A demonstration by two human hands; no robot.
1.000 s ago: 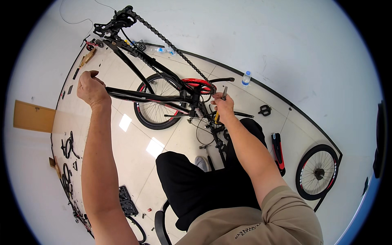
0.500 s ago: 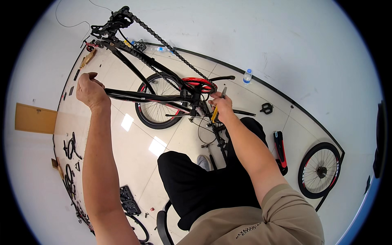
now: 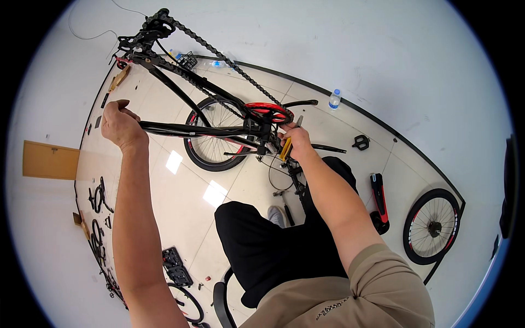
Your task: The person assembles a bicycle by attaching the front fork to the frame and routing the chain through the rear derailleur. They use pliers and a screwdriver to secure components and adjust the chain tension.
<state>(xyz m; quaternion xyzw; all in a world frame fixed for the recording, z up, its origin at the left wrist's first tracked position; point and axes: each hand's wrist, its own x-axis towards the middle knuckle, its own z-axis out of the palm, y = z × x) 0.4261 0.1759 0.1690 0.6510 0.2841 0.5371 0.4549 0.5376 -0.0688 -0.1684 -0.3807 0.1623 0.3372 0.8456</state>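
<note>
A black bicycle frame is held up in front of me, its rear end raised toward the upper left. My left hand is closed around the end of one of its tubes. The red chainring has a black chain running up to the derailleur. Just below the chainring, my right hand grips what look like yellow-handled pliers, their grey metal tip pointing up. The fingers partly hide the tool. A crank arm sticks out beside the chainring.
A spoked wheel shows behind the frame. Another wheel leans at the right wall, near a black-and-red part and a pedal. A hammer lies by my shoe. A bottle and black tool case stand farther off.
The yellow handles now look wider apart in my right hand, and the tool has tilted slightly. My left hand stays on the tube. The whole view has shifted a little.
</note>
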